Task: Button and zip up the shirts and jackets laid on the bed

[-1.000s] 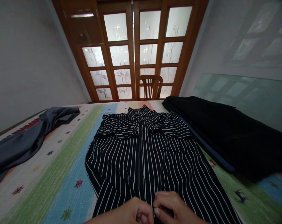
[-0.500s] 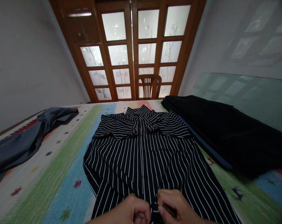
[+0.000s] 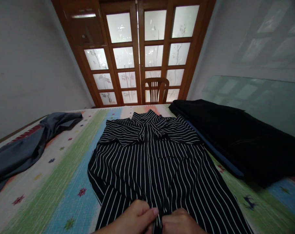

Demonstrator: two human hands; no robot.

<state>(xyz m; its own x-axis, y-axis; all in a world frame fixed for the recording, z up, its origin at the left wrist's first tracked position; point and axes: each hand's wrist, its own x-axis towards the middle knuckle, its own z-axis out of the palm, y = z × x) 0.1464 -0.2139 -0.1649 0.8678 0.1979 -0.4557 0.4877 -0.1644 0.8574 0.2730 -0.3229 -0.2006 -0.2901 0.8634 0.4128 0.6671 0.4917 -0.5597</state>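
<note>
A black shirt with thin white stripes (image 3: 149, 162) lies flat on a bed with a colourful striped cover (image 3: 52, 182), its collar at the far end and sleeves folded across the chest. My left hand (image 3: 135, 219) and my right hand (image 3: 180, 222) sit side by side at the shirt's near hem, at the bottom of the view. Both have their fingers curled and pinch the fabric along the shirt's front opening. The fingertips themselves are mostly hidden under the knuckles.
A grey garment (image 3: 25, 146) lies crumpled at the left edge of the bed. A pile of black cloth (image 3: 237, 139) covers the right side. Beyond the bed stand a wooden chair (image 3: 155, 89) and wooden doors with frosted panes (image 3: 140, 48).
Both hands have closed in on each other and slid slightly lower in view; the left thumb now lies over the fabric. The shirt stays in place.
</note>
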